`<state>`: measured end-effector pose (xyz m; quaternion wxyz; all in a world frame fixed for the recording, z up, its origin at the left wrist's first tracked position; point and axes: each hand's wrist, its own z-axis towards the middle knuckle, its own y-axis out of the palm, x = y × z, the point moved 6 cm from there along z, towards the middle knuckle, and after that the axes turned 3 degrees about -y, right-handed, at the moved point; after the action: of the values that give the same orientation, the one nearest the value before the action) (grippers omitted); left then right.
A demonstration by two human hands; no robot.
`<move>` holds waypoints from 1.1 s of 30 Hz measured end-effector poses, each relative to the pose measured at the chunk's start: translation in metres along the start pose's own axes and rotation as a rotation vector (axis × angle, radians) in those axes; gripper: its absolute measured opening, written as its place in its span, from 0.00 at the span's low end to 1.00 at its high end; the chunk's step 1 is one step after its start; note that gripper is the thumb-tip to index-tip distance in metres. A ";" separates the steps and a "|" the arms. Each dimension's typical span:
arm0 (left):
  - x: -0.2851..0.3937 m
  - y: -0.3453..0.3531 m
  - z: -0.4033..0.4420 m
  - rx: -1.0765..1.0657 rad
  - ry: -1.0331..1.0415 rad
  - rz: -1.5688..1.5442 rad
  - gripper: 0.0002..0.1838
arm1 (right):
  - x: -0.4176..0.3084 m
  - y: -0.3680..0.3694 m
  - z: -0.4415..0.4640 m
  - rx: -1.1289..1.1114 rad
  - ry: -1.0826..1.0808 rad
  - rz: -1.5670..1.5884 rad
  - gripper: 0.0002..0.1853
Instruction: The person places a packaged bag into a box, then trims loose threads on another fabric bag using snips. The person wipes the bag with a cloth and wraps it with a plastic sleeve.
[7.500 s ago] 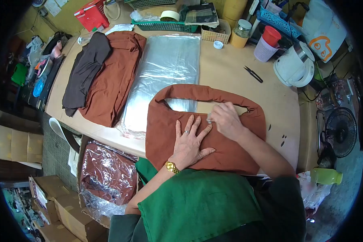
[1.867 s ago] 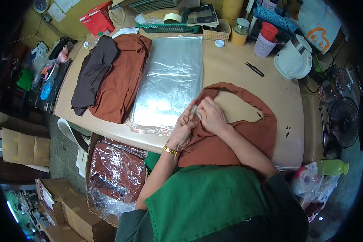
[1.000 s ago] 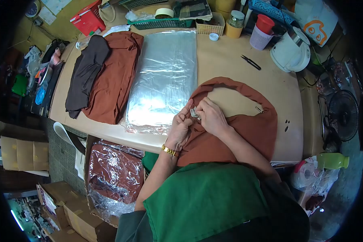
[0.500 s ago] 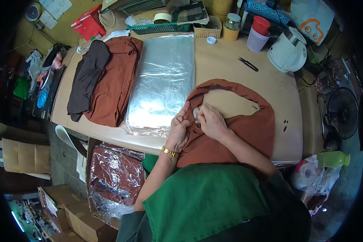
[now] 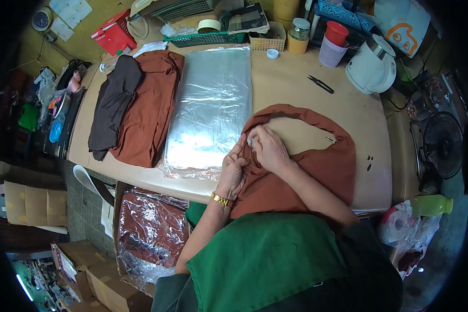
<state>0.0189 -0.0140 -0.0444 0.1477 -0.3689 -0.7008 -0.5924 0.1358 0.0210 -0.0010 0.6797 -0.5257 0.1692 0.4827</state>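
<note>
A rust-brown fabric bag (image 5: 320, 174) with a wide curved strap lies on the table before me. A small metal clip or zip pull (image 5: 331, 140) shows at its inner right edge. My left hand (image 5: 233, 174), below a gold watch, is closed on the bag's left edge, where the strap meets the body. Just to its right, my right hand (image 5: 269, 151) pinches a small whitish piece (image 5: 250, 141) against the brown fabric. What this piece is, I cannot make out; fingers cover most of it.
Left of the bag lies a stack of clear plastic sleeves (image 5: 208, 104), then folded brown fabric (image 5: 150, 109) with a dark piece (image 5: 114, 101) on top. Thread snips (image 5: 321, 84) and a white kettle (image 5: 370, 67) are behind. A carton (image 5: 117, 229) holds plastic-wrapped brown goods.
My right hand has shifted slightly up and left along the bag's edge, with the whitish piece still in its fingers. My left hand keeps its hold; the view has moved slightly.
</note>
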 end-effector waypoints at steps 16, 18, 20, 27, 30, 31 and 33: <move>0.019 -0.005 0.002 -0.075 -0.007 0.284 0.46 | -0.030 -0.007 -0.011 -0.253 -0.070 0.058 0.05; 0.067 -0.016 0.005 0.001 0.204 0.831 0.41 | -0.041 -0.047 -0.008 -0.183 -0.003 0.091 0.10; 0.107 0.002 -0.004 0.262 0.608 1.516 0.34 | -0.017 -0.102 -0.007 0.004 0.056 0.106 0.14; 0.021 0.096 0.008 -0.060 0.755 1.909 0.20 | 0.071 -0.181 0.016 0.294 0.247 -0.098 0.10; -0.007 0.099 0.026 -0.133 0.605 1.971 0.19 | 0.050 -0.138 0.040 0.227 -0.069 -0.475 0.14; -0.019 0.094 0.029 -0.216 0.509 2.044 0.19 | 0.071 -0.118 0.048 0.089 -0.003 -0.556 0.16; -0.019 0.093 0.023 -0.297 0.414 2.117 0.19 | 0.081 -0.105 0.056 -0.045 0.060 -0.635 0.17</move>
<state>0.1020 0.0034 0.0048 0.6524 -0.6927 0.0891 -0.2944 0.2466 0.1106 0.0190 0.7793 -0.5811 0.0060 0.2343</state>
